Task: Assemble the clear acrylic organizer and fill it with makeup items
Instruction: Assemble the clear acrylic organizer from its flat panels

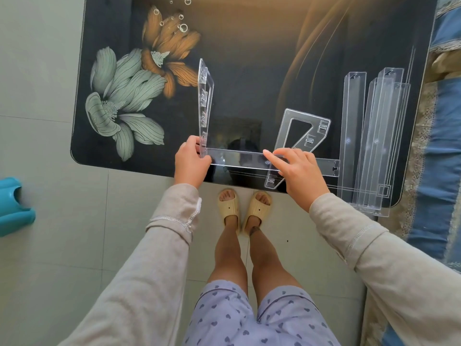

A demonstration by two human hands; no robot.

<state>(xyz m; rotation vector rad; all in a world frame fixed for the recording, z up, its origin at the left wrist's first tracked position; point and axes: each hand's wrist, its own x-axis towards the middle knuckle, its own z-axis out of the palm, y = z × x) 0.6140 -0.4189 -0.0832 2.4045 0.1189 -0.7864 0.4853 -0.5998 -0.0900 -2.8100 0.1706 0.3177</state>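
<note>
Organizer parts, clear acrylic, in several pieces on a dark glossy surface (249, 71) printed with teal and orange flowers; none yet filled.

Item 1: upright side panel (205, 106), standing on edge near the front left of the surface, slotted along its length; left hand (190, 161) grips its near end, fingers (193, 142) curled and clamped on the panel's lower corner.

Item 2: long shelf strip (239, 159), lying flat along the front edge of the surface, its left end meeting the upright side panel at the left hand, its right end (333, 167) notched and free; right hand (300, 174) rests on top of the strip, fingers (273, 156) extended and slightly spread, pressing down rather than closed round it.

Item 3: second side panel (303, 136), lying flat, tilted, with a large cut-out; partly under the right hand and crossing the shelf strip; which lies on top I cannot tell.

Item 4: stack of further shelf strips (374, 136), lying lengthwise at the right of the surface, overlapping, their near ends overhanging the front edge.

Surroundings: tiled floor (50, 245); teal plastic object (13, 206) at far left; blue patterned bedding (441, 146) at right; person's grey sleeves, heart-print shorts, cream slippers (244, 208).
</note>
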